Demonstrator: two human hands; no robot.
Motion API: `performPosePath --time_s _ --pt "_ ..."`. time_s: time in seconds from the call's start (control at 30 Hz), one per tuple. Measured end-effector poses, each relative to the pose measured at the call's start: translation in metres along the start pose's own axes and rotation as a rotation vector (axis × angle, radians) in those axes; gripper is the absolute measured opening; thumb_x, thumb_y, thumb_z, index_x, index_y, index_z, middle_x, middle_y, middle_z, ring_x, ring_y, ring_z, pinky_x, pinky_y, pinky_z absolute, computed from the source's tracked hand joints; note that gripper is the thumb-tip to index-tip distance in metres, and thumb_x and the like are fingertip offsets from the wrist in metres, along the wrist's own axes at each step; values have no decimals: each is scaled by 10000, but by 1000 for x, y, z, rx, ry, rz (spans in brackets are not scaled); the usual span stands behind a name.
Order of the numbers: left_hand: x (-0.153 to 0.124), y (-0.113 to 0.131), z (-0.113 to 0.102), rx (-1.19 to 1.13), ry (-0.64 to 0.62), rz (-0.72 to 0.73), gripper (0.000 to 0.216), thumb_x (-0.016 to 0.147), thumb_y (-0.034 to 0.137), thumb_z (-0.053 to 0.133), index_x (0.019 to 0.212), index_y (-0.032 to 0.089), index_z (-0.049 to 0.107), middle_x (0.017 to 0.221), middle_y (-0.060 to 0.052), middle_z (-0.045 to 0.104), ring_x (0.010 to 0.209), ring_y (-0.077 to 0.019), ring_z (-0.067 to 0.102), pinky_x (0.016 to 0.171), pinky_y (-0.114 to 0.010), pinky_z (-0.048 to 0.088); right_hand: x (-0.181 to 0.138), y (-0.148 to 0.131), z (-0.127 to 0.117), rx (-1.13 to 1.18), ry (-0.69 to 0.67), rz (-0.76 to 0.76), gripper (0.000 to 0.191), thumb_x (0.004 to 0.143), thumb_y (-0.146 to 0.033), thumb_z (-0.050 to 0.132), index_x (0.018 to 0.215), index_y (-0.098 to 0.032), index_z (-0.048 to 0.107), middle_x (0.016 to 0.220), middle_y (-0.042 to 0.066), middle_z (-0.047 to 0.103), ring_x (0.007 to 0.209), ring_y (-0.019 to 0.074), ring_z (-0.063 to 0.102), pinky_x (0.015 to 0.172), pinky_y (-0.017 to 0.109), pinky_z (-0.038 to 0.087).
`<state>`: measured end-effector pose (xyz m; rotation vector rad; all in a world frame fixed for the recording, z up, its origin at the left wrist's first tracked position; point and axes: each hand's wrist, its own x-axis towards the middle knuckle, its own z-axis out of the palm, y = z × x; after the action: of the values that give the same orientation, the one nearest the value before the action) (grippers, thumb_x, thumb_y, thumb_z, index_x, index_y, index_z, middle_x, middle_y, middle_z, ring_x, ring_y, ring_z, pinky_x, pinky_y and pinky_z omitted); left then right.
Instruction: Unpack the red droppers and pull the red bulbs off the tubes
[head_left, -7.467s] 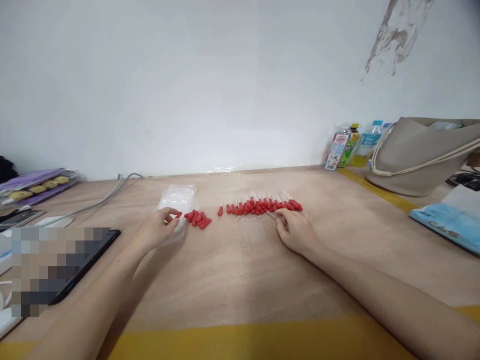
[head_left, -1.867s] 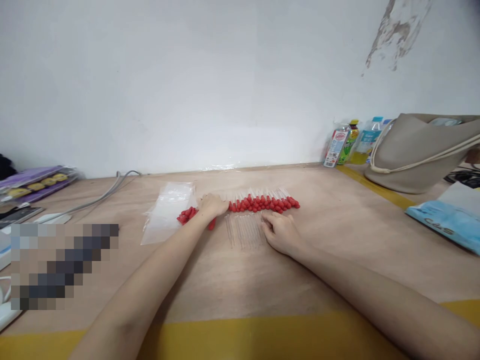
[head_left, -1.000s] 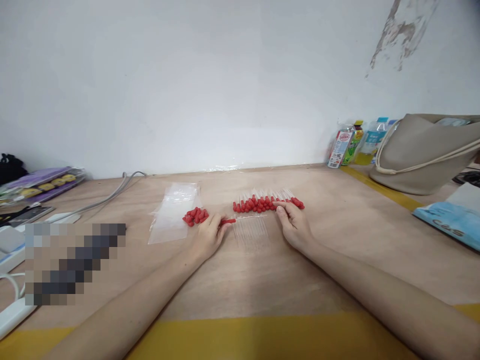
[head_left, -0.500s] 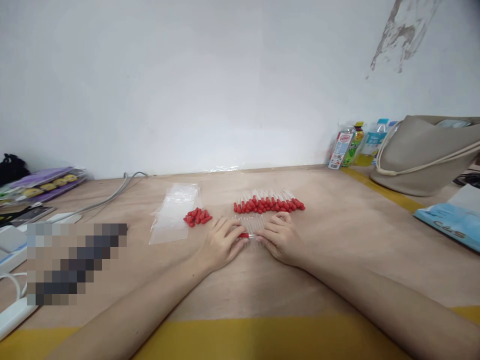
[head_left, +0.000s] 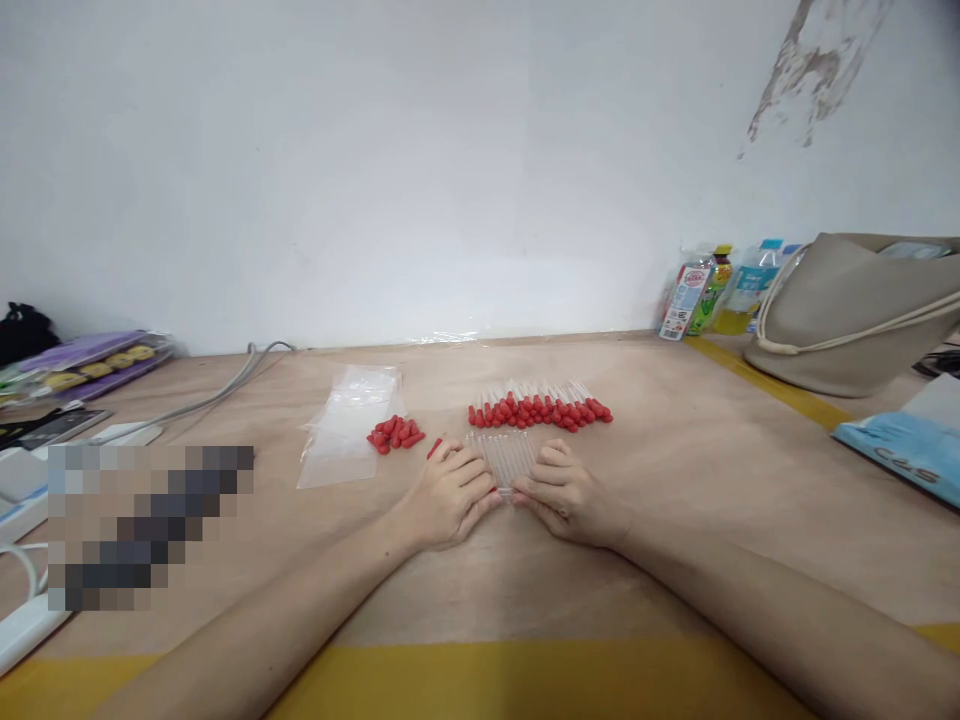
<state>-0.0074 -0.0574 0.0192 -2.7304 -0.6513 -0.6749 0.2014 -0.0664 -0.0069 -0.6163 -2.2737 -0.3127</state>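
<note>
My left hand (head_left: pixel 456 495) is closed, its thumb and fingers pinching a red rubber bulb that is almost hidden. Another red rubber bulb (head_left: pixel 434 449) pokes out at the back of its curled fingers. Facing it, my right hand (head_left: pixel 568 492) is closed on a clear glass dropper tube (head_left: pixel 507 491), which spans the small gap between the fingertips. Just beyond lies a row of bare glass tubes (head_left: pixel 504 455). Farther back is a row of droppers (head_left: pixel 536 408) with red bulbs fitted. A pile of loose red bulbs (head_left: pixel 395 433) rests to the left.
Clear plastic bags (head_left: pixel 345 430) lie left of the loose bulbs. A grey cable (head_left: pixel 225 385) and a white power strip (head_left: pixel 30 505) are at the left. Bottles (head_left: pixel 750 290), a carton (head_left: pixel 686 300), a beige bag (head_left: pixel 855 310) and a blue packet (head_left: pixel 896 450) stand or lie at right.
Both hands have come slightly nearer to me with the tube between them. The red bulb at my left fingertips is now mostly covered, and one shows behind my left fingers.
</note>
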Motion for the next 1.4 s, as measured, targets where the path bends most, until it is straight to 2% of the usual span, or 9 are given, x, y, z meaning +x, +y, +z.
performPosePath --time_s 0.37,0.47,0.6,0.73,0.83,0.97,1.07,1.23,1.4 --pt "-9 -5 -2 14 -8 -17 246 875 267 368 761 168 563 748 -44 589 757 -162 499 786 -361 345 -3 1 -11 -30 55 -65 149 842 -193 468 899 -196 606 571 -9 506 655 127 430 683 303 350" --pt "-19 -23 -5 33 68 -158 226 874 260 376 780 182 566 814 -52 588 807 -179 496 780 -362 367 -7 11 -18 -44 95 84 154 834 -215 479 880 -204 625 593 3 521 664 136 437 699 316 353" --pt "-29 -53 -9 -4 197 -483 221 868 292 393 856 183 585 879 -61 498 796 -163 497 707 -299 433 -12 27 -19 -97 100 389 208 828 -221 454 920 -175 635 671 36 561 665 146 466 700 317 358" --pt "-32 -65 -5 1 153 -621 233 860 256 374 931 178 582 906 -62 439 757 -145 511 666 -275 457 -14 34 -11 -161 19 592 248 793 -187 426 922 -135 632 750 75 606 727 175 523 728 320 367" --pt "-30 -65 1 68 85 -644 237 847 251 388 985 190 571 852 -50 457 714 -151 513 638 -276 450 -15 35 -8 -152 -37 681 243 744 -154 443 922 -135 607 827 76 632 779 183 549 762 320 368" --pt "-27 -65 4 83 65 -632 260 844 297 415 1043 186 540 840 -44 499 695 -147 533 655 -270 444 -13 32 -8 -119 -100 736 205 719 -132 446 859 -161 592 774 47 629 737 171 552 687 288 369" --pt "-25 -62 0 97 72 -605 244 838 341 430 963 176 558 838 -49 511 735 -161 531 685 -280 438 -11 29 -7 -88 -115 730 228 720 -120 438 872 -167 601 781 43 632 737 164 555 680 279 364" --pt "-25 -54 -6 74 11 -460 227 807 379 474 855 177 566 812 -46 512 796 -179 508 740 -300 425 -9 25 -5 -62 -123 739 260 732 -140 447 931 -180 610 852 48 648 798 176 567 722 298 355" --pt "-24 -57 3 125 7 -505 150 802 278 451 797 174 559 788 -46 516 758 -176 510 686 -288 423 -4 16 -6 -64 -138 718 245 771 -170 433 938 -210 607 916 42 652 869 186 565 762 326 317"
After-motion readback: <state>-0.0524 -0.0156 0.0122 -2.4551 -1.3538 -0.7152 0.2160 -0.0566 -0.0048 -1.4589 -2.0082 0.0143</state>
